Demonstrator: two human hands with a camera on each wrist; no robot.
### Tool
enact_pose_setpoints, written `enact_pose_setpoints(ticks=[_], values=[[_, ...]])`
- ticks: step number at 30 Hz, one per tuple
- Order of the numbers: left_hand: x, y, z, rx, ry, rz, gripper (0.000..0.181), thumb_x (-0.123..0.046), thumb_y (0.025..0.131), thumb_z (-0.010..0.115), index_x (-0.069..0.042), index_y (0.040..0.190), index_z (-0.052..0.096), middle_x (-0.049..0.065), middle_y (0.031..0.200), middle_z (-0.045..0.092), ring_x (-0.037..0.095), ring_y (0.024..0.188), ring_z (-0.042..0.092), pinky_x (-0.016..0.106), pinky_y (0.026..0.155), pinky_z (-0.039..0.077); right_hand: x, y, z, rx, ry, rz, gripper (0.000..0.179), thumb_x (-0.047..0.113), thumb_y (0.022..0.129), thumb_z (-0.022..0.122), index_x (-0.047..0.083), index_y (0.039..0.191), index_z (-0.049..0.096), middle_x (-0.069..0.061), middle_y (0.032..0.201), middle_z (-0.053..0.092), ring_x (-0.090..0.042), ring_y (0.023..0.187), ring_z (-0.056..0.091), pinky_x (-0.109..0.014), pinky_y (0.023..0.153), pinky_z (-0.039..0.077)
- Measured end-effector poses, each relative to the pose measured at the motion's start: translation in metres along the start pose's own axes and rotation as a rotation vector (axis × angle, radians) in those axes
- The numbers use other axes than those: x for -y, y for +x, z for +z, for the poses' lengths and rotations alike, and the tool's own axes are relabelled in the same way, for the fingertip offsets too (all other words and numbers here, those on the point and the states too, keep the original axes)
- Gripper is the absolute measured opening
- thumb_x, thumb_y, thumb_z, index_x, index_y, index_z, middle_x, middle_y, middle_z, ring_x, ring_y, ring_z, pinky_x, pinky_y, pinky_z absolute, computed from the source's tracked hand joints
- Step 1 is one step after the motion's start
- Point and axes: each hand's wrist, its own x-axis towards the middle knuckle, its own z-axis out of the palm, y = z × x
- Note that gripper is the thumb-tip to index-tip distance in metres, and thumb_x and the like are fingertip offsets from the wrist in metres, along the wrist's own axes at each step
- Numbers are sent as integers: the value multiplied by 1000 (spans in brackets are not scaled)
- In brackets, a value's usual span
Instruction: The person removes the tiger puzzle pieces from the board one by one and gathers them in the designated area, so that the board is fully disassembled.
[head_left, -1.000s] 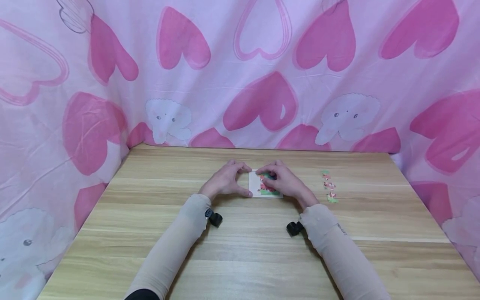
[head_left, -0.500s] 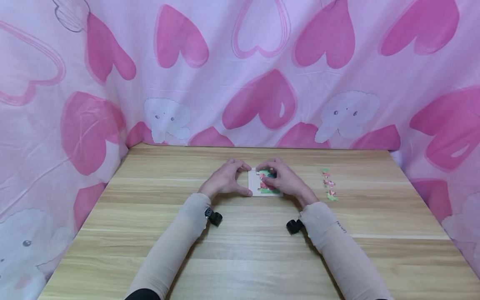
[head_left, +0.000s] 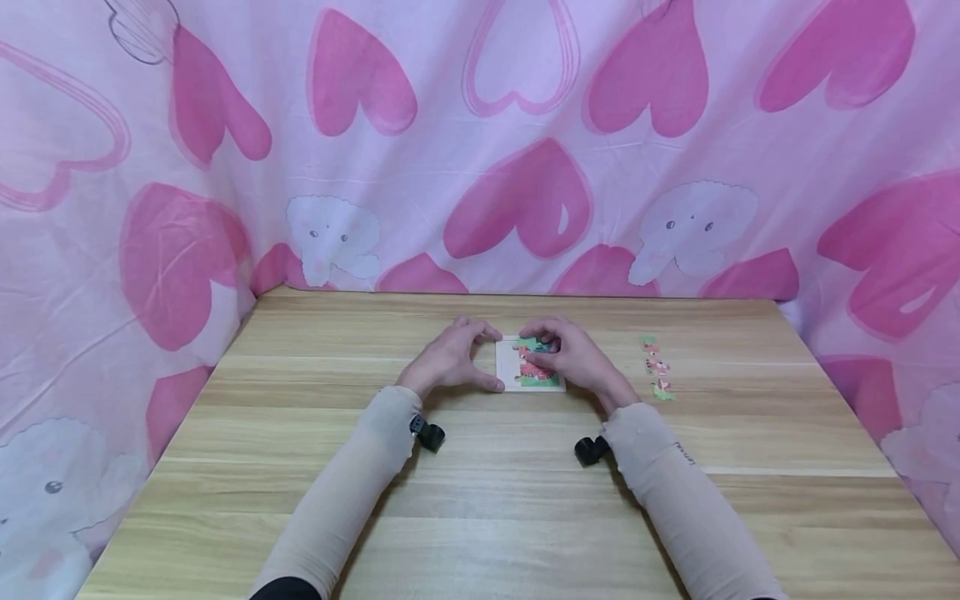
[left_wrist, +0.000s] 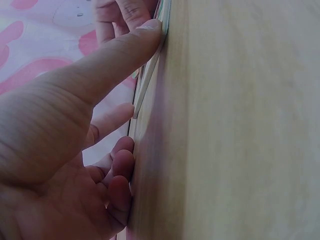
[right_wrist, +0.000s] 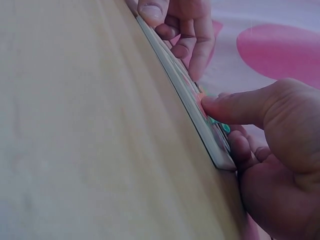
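Note:
A small white puzzle board (head_left: 507,367) lies on the table, its right part covered by joined jigsaw pieces (head_left: 538,379) in red and green. My left hand (head_left: 452,357) holds the board's left side, thumb at the near corner and index finger at the far corner. My right hand (head_left: 576,358) is over the board's right side. Its thumb (right_wrist: 235,107) touches a red-orange puzzle piece, with a green bit (right_wrist: 222,125) showing between thumb and curled fingers. The fingertips behind are partly hidden.
Several loose puzzle pieces (head_left: 657,367) lie in a column to the right of my right hand. The wood-grain table (head_left: 480,517) ends at a pink heart-patterned curtain (head_left: 517,200) at the back.
My right hand's index finger has drawn back to the right from the picture's upper left, uncovering more of its top. The left hand keeps its place at the board.

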Motion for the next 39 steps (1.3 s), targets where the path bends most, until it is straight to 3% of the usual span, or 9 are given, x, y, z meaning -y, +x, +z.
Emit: enact_pose_setpoints(ticks=[9,23,39], values=[[0,0,0,1,14,1,87,-43,73,107,-27,149,67,3,132,54,23,123,56,46,108,54,-4,0,-2,-10,-22,6,36,4,100,82,11,134,78,-11,126,68,-26,105,61,-35,91,54],[-1,1,-1,2,7,-4,87,-41,73,107,-27,148,67,3,133,55,24,124,57,45,109,54,-5,2,-3,6,-31,-18,35,7,101,82,11,135,79,-11,122,69,-25,102,60,-37,89,53],[-1,1,-1,8,22,-5,88,-44,73,107,-27,150,66,4,134,55,24,125,57,47,109,54,-4,0,-3,-9,34,14,35,3,100,81,15,133,80,-10,114,70,-26,98,62,-31,83,53]])
